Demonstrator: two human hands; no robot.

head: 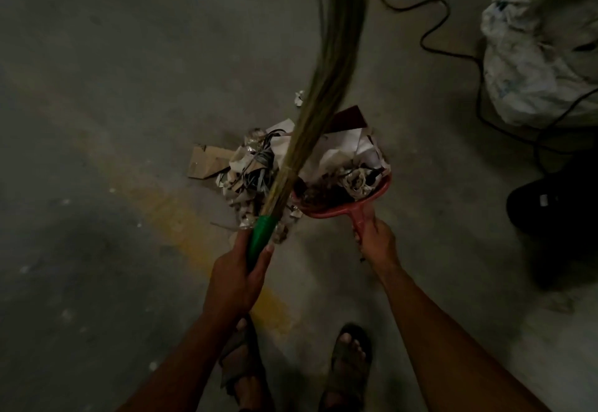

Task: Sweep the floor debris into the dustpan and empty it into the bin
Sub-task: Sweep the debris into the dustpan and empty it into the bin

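Note:
My left hand (238,277) grips the green handle of a grass broom (326,65). Its long bristles are raised and blurred, pointing away over the pile. My right hand (377,241) holds the handle of a red dustpan (339,209) resting low by the floor. The pan is heaped with crumpled paper, foil scraps and dark bits. More debris (249,165) lies on the floor just left of the pan: paper, dark wires and a flat cardboard piece (207,162). A small paper scrap (299,97) sits farther out.
A large white plastic sack (534,55) stands at the upper right, with a black cable (433,33) looping across the concrete floor beside it. A dark object (556,207) sits at the right edge. My sandalled feet (348,360) are below. A faded yellow line crosses the floor.

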